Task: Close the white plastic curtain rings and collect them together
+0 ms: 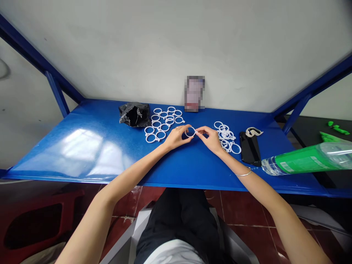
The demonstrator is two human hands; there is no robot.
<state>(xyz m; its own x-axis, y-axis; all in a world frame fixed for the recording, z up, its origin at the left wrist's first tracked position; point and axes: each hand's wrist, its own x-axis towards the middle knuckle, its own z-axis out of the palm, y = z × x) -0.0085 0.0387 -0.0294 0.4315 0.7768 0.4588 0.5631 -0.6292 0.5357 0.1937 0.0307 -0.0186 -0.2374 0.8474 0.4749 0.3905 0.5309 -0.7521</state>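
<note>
A single white plastic ring (190, 132) is pinched between both of my hands just above the blue table (90, 146). My left hand (177, 137) grips its left side with curled fingers. My right hand (210, 138) pinches its right side; a thin bangle sits on that wrist. Several loose white rings (163, 123) lie spread behind my left hand. Another heap of white rings (227, 137) lies right beside my right hand.
A crumpled black plastic bag (134, 114) lies at the back left of the rings. A black phone (249, 147) and a small white piece (253, 131) lie to the right. A green-labelled bottle (305, 159) juts in from the right. A blurred card (194, 93) leans on the wall.
</note>
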